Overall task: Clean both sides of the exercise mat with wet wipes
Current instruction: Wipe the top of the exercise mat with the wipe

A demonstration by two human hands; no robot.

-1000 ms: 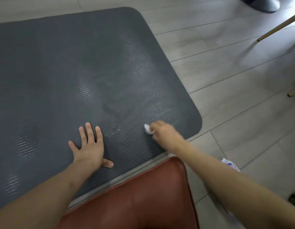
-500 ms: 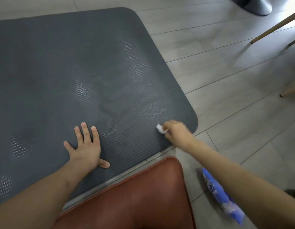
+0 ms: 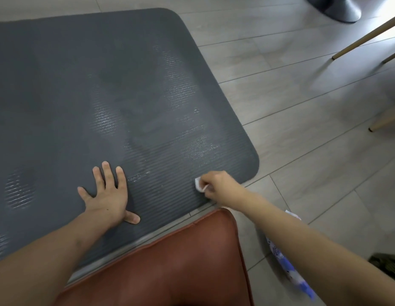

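Head view: the left hand is pressed flat, fingers straight and spread, on the dark grey exercise mat. A crumpled white wet wipe is pinched in the curled fingers of the right hand and held against the mat near its right corner. The mat is laid on the grey tiled floor. A brown leather cushion is seen at the near edge, and a blue wipes packet lies beneath the right forearm.
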